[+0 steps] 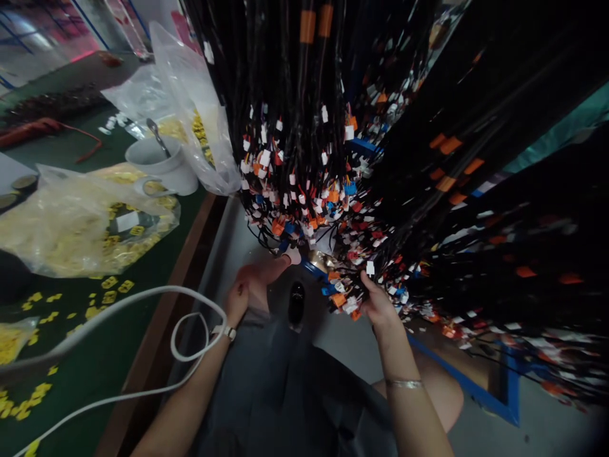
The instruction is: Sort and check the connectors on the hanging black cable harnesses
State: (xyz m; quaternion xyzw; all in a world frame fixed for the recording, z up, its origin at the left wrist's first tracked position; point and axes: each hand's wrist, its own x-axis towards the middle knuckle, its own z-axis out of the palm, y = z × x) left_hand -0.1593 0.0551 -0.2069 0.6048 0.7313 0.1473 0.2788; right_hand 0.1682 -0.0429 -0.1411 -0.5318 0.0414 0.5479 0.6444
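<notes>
My right hand (379,306) is at the lower end of a hanging wire harness bundle (349,263), among its white, orange, blue and red connectors. Its thumb points up beside a white connector (370,268), and the other fingers curl behind the bundle, mostly hidden. On the left, my left hand (238,299) lies against my bare leg (259,282), apart from the wires. Its fingers are too blurred and covered to read. A watch (224,331) circles the left wrist, and a bracelet (404,383) sits on the right.
On the green bench (157,317) at left lie plastic bags of yellow parts (71,222), loose yellow pieces, a white mug (162,165) with a spoon, and a white cable (143,293) that loops past my left arm. More dark harnesses (476,209) hang at right above a blue frame (476,393).
</notes>
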